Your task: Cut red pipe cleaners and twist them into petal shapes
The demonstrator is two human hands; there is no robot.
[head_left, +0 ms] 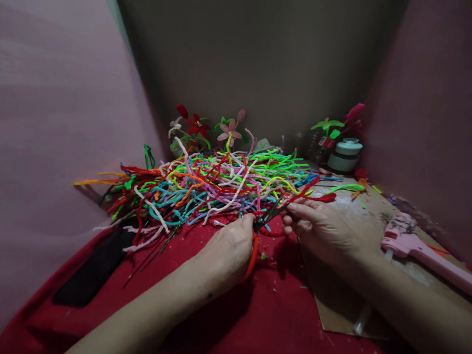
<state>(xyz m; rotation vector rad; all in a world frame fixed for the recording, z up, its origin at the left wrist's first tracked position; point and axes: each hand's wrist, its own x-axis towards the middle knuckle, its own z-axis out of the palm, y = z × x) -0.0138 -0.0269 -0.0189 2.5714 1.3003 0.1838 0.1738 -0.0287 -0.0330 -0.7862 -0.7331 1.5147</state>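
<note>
My left hand [230,248] is closed round the red handles of a pair of scissors [266,219], whose dark blades point right and up. My right hand [320,227] is closed in a pinch just right of the blades, on a red pipe cleaner [313,195] that runs up toward the pile. A big heap of many-coloured pipe cleaners [214,184] lies just behind both hands on a red cloth [221,314].
Finished pipe-cleaner flowers [197,125] stand at the back. A white jar [345,153] and more flowers are at the back right. A pink glue gun [416,246] lies on brown cardboard [342,314] at right. A black flat object [94,270] rests at left. Walls close in on three sides.
</note>
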